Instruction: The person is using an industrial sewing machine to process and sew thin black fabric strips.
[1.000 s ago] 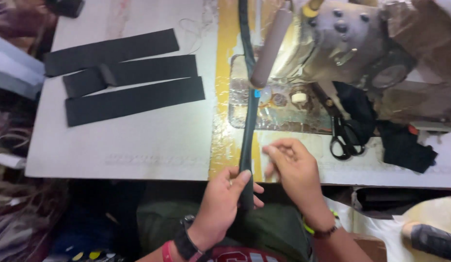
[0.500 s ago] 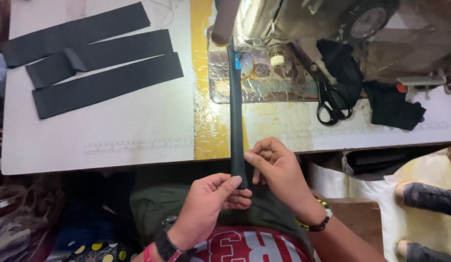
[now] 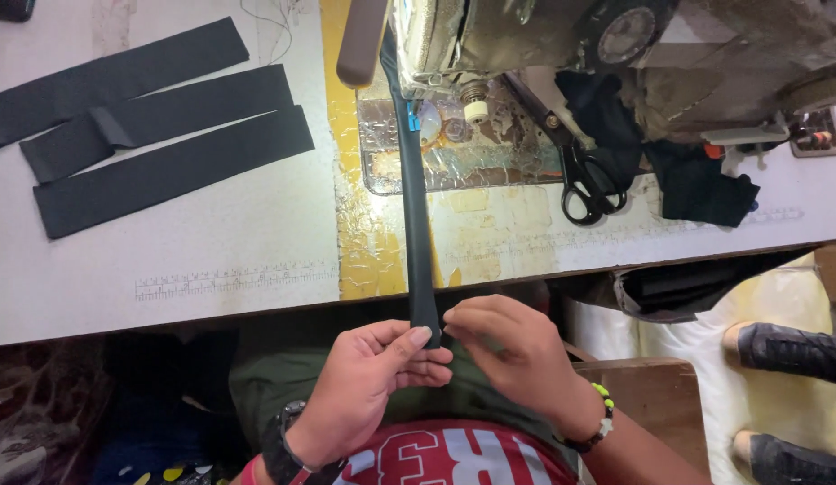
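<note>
Left hand (image 3: 368,386) and right hand (image 3: 508,355) each pinch the near end of a long black strap (image 3: 416,216). The strap runs taut across the surface (image 3: 211,260) edge to the sewing machine (image 3: 490,36). Scissors (image 3: 584,184) lie to the right.

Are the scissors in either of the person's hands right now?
No: the black-handled scissors lie on the table beside the sewing machine, while the left hand and right hand pinch the black strap.

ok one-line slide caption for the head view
Both hands, left hand and right hand, pinch the end of a black strap running from a sewing machine.
</note>
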